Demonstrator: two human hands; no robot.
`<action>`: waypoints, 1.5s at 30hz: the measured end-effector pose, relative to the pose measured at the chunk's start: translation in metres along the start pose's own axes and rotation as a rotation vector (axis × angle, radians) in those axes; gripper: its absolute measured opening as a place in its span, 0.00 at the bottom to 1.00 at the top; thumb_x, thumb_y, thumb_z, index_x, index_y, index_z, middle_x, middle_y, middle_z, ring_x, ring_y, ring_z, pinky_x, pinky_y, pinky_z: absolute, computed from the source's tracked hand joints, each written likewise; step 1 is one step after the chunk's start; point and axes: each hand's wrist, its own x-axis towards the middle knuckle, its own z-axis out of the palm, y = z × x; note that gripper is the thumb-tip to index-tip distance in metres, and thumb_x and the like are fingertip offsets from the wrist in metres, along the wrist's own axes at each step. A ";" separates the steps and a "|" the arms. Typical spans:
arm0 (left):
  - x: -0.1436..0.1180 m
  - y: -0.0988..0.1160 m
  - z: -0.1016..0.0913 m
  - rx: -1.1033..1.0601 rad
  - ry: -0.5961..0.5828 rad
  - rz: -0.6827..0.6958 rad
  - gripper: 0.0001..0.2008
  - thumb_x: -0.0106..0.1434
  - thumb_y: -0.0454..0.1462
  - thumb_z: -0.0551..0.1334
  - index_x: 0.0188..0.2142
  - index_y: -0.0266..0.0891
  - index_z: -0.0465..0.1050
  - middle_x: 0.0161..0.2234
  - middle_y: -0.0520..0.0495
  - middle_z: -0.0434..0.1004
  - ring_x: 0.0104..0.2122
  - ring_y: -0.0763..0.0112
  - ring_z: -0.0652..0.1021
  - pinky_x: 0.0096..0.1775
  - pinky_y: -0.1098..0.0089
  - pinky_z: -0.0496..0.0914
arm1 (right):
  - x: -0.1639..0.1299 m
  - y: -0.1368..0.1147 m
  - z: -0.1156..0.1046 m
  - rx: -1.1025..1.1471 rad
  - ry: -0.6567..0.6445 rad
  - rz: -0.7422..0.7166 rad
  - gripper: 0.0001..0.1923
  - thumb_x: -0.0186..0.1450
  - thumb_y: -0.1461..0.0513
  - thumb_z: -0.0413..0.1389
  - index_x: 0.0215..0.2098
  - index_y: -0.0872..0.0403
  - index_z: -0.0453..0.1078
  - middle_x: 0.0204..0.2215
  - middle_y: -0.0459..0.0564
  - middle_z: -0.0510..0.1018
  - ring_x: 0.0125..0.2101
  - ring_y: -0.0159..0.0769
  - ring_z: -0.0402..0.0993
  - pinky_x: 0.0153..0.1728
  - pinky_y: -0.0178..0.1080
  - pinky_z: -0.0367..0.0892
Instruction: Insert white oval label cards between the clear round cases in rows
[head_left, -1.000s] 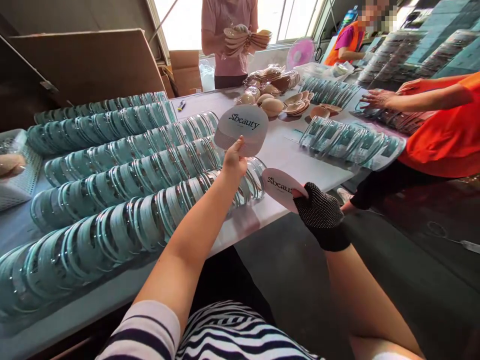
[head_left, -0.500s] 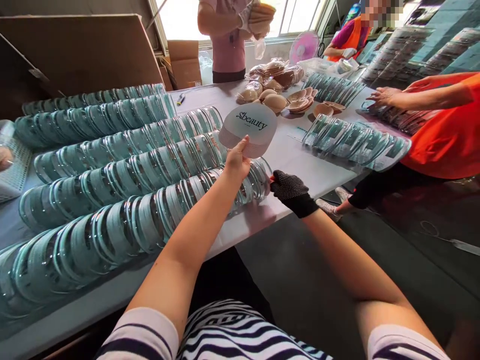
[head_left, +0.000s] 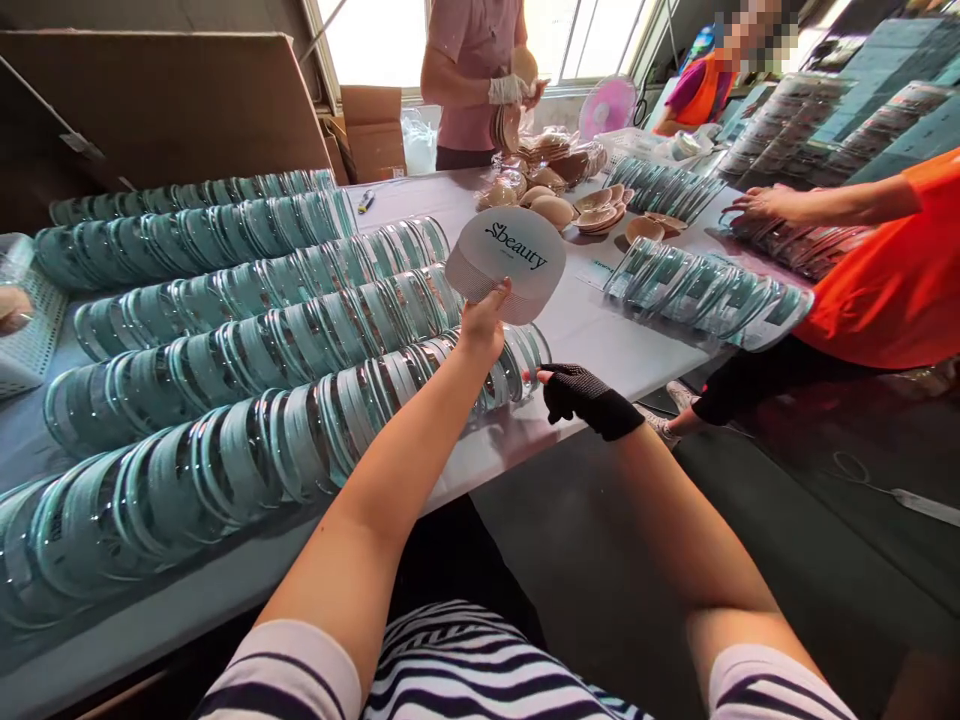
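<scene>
Fingers (head_left: 501, 292) of the left hand (head_left: 480, 325) pinch the round white "Sbeauty" card stack (head_left: 514, 262) upright above the bench (head_left: 592, 335), while the gloved right hand (head_left: 581, 395), nearer and seemingly empty, touches the nearest clear teal-rimmed case row's (head_left: 262, 445) end.

The left arm stretched forward, bare to the striped sleeve, its left hand (head_left: 482, 322) raised with fingers pinched closed. The right hand (head_left: 577, 392), in a dark fingerless glove, reached forward lower down, fingers curled, palm down.
</scene>
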 end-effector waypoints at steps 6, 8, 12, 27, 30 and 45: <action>-0.016 0.002 0.002 0.083 -0.112 0.088 0.16 0.55 0.26 0.68 0.44 0.36 0.79 0.46 0.46 0.82 0.56 0.62 0.75 0.60 0.61 0.65 | 0.030 -0.065 -0.037 -0.301 0.793 -0.421 0.29 0.69 0.52 0.45 0.63 0.56 0.59 0.54 0.60 0.74 0.46 0.40 0.76 0.47 0.44 0.72; -0.029 0.007 -0.003 0.110 -0.131 0.114 0.15 0.54 0.28 0.69 0.43 0.36 0.79 0.44 0.46 0.83 0.54 0.61 0.77 0.59 0.60 0.67 | 0.035 -0.084 -0.042 -0.458 0.771 -0.468 0.31 0.68 0.51 0.47 0.65 0.56 0.57 0.62 0.62 0.67 0.57 0.44 0.70 0.56 0.49 0.65; -0.052 0.022 -0.021 0.186 -0.135 0.180 0.15 0.50 0.32 0.72 0.39 0.38 0.80 0.39 0.48 0.84 0.48 0.59 0.80 0.56 0.59 0.69 | 0.030 -0.096 -0.012 -0.632 0.802 -0.653 0.30 0.67 0.49 0.48 0.63 0.55 0.61 0.63 0.60 0.65 0.64 0.47 0.59 0.62 0.53 0.59; -0.031 0.063 -0.028 -0.002 0.171 0.064 0.19 0.58 0.24 0.65 0.48 0.40 0.76 0.48 0.47 0.81 0.55 0.65 0.76 0.59 0.62 0.69 | -0.101 -0.015 0.024 -0.915 0.642 -0.195 0.23 0.68 0.50 0.44 0.38 0.57 0.74 0.26 0.57 0.79 0.25 0.42 0.74 0.26 0.38 0.61; -0.029 0.057 -0.032 -0.023 0.245 0.062 0.20 0.59 0.24 0.65 0.50 0.39 0.75 0.49 0.46 0.81 0.54 0.66 0.77 0.57 0.64 0.71 | -0.094 -0.020 0.042 -1.054 0.563 -0.118 0.21 0.70 0.53 0.43 0.42 0.57 0.73 0.29 0.57 0.80 0.27 0.41 0.74 0.26 0.37 0.57; -0.032 0.051 -0.037 -0.014 0.298 0.098 0.15 0.59 0.24 0.65 0.43 0.40 0.77 0.42 0.50 0.84 0.51 0.68 0.79 0.56 0.65 0.72 | -0.013 -0.045 0.052 -1.050 0.371 -0.050 0.14 0.72 0.57 0.43 0.47 0.54 0.66 0.35 0.52 0.81 0.35 0.39 0.78 0.31 0.35 0.60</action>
